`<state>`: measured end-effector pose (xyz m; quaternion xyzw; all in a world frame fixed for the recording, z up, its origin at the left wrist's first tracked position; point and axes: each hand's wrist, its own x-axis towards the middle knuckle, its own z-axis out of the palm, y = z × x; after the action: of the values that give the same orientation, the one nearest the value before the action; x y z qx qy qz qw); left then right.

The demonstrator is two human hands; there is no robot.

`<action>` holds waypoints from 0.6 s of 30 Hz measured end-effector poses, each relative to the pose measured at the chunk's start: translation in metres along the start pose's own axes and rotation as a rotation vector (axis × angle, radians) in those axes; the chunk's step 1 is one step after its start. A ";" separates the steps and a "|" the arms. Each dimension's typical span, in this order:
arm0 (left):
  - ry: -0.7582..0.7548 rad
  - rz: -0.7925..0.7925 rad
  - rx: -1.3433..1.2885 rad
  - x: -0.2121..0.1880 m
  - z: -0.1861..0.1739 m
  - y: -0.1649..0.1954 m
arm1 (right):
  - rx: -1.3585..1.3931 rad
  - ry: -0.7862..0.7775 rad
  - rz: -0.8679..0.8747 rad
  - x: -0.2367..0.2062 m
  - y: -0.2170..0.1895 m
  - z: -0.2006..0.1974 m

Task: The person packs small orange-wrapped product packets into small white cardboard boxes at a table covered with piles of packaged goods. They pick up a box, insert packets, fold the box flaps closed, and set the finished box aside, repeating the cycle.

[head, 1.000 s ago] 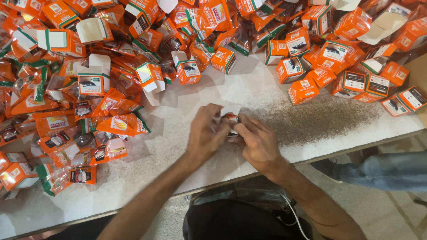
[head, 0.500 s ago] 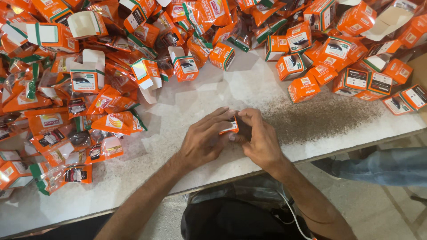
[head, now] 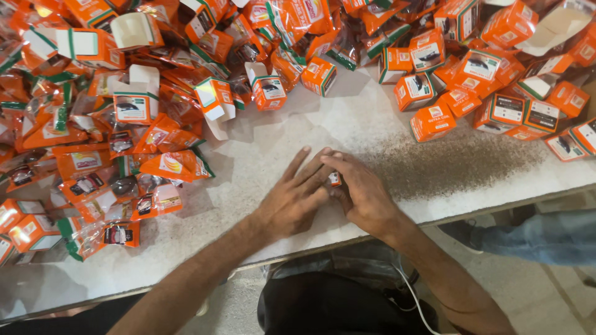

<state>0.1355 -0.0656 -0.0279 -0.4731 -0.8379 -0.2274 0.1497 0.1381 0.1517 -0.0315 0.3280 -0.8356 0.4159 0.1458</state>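
My left hand (head: 293, 198) and my right hand (head: 361, 193) meet over the middle of a white speckled table (head: 261, 167). Between them they grip a small orange packet (head: 335, 179), of which only a sliver shows between the fingers. The left fingers stretch out flat toward the right hand, whose fingers curl over the packet. Both forearms reach in from the table's near edge.
Heaps of orange plastic packets (head: 167, 166) lie at the left. Orange and white cardboard boxes (head: 431, 121), some open (head: 135, 102), crowd the back and right. A dark gritty smear (head: 453, 164) covers the table's right. A blue-clad leg (head: 540, 236) shows below the edge.
The hands have sunk closer to the tabletop and pressed together around the packet. The left fingers have flattened out. The view has shifted slightly.
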 end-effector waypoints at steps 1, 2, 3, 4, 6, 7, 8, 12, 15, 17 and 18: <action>0.038 -0.032 0.014 -0.003 -0.002 -0.003 | -0.015 -0.033 -0.003 0.003 0.000 -0.002; 0.075 -0.060 0.031 -0.008 -0.009 -0.011 | -0.038 0.007 0.077 0.009 0.002 -0.006; 0.108 -0.087 0.044 -0.014 -0.016 -0.020 | -0.060 0.049 0.162 0.014 0.003 -0.011; 0.251 -0.230 0.200 -0.021 -0.026 -0.032 | -0.079 0.088 0.250 0.020 0.004 -0.015; 0.404 -0.496 0.546 -0.031 -0.048 -0.060 | -0.427 0.347 0.108 0.030 0.006 -0.027; 0.413 -0.628 0.738 -0.034 -0.060 -0.075 | -0.599 0.466 0.033 0.033 0.004 -0.030; 0.381 -0.646 0.736 -0.036 -0.071 -0.085 | -0.509 0.387 0.026 0.035 0.000 -0.026; 0.383 -0.498 0.711 -0.023 -0.091 -0.089 | -0.157 0.175 -0.028 0.038 -0.018 -0.010; 0.298 0.052 0.429 -0.008 -0.074 -0.060 | 0.103 0.020 0.040 0.041 -0.024 -0.002; 0.188 0.141 0.336 0.000 -0.061 -0.050 | 0.232 -0.119 0.189 0.043 -0.022 0.000; 0.212 0.120 0.294 0.004 -0.057 -0.054 | 0.276 -0.206 0.305 0.043 -0.021 -0.001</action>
<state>0.0888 -0.1167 0.0099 -0.4684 -0.8120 -0.1416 0.3180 0.1203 0.1248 0.0035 0.2554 -0.8212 0.5077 -0.0511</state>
